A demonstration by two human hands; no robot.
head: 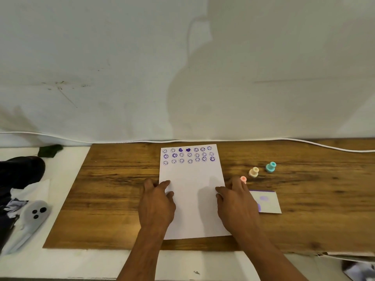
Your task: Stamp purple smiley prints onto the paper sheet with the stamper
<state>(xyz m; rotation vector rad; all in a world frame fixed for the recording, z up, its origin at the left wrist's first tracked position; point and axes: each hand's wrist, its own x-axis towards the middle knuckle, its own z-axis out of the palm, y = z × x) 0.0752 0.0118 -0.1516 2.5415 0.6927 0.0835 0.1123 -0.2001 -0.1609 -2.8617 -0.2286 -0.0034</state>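
White paper sheet [192, 199] lies flat on wood, 3 rows of purple smiley prints [188, 155] along its far edge

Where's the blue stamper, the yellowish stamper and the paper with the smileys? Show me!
blue stamper [270, 167]: head view, on its body.
yellowish stamper [253, 172]: head view, on its body.
paper sheet [192, 175]: head view, on the blank middle, below the purple prints.

pale off-white wall [121, 57] with faint scuffs and soft shadows. white cable [334, 147] runs along its base. brown wood-grain board [113, 189] lies on a white surface [67, 262]. dark clutter at left edge, unclear.
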